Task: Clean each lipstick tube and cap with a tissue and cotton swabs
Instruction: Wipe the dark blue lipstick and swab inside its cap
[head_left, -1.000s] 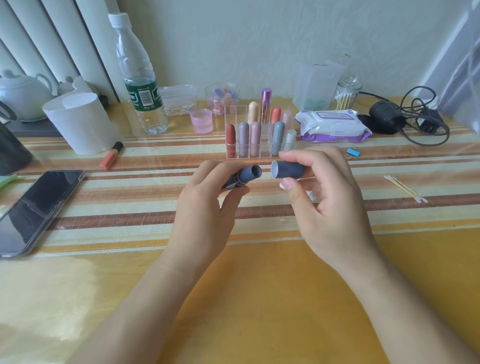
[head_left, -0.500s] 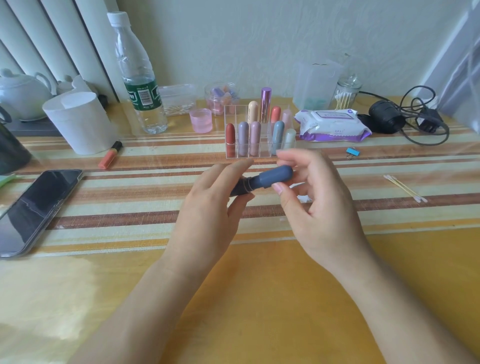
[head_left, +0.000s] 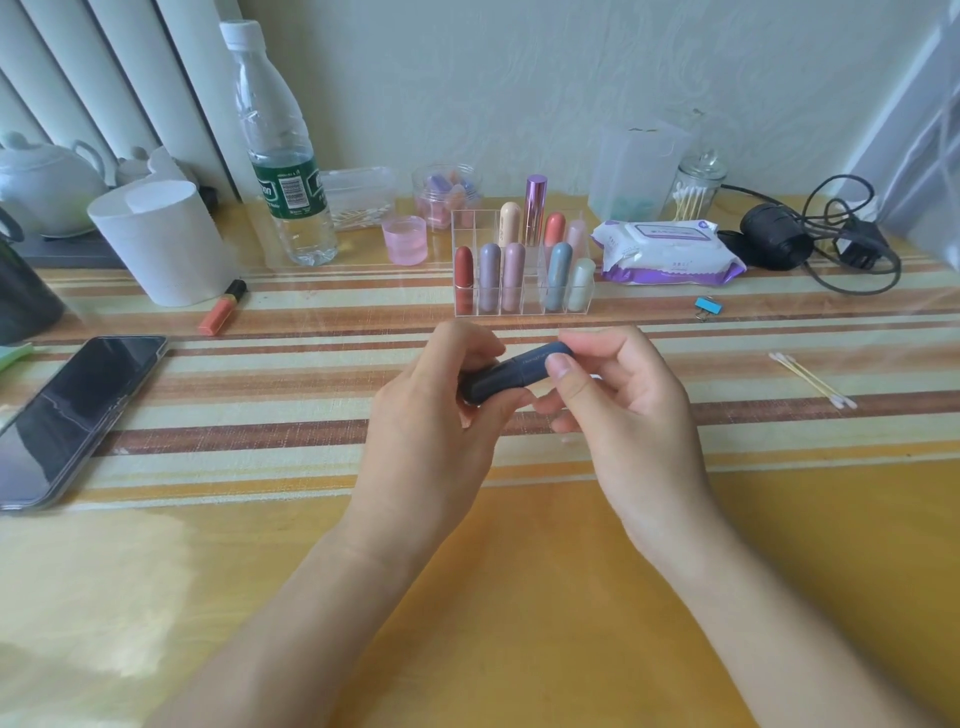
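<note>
Phone (head_left: 72, 415) lying left, water bottle (head_left: 283, 156) upright behind, teapot (head_left: 47, 182), blue binder clip (head_left: 709, 306), black charger cable (head_left: 774, 244)

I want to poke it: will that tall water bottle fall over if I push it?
Probably tips easily: the water bottle is tall and narrow on a small base. Its thin clear plastic likely makes it light and squashy, not breakable.

Left hand (head_left: 431, 415) and right hand (head_left: 623, 410) hold a lipstick tube (head_left: 514, 371) at the middle of the table (head_left: 519, 597). Behind them stands an organizer (head_left: 532, 305), wipes pack (head_left: 670, 252) at its right, bottle (head_left: 280, 156) at its left. Phone (head_left: 67, 415) lies far left, cotton swabs (head_left: 810, 380) far right.
</note>
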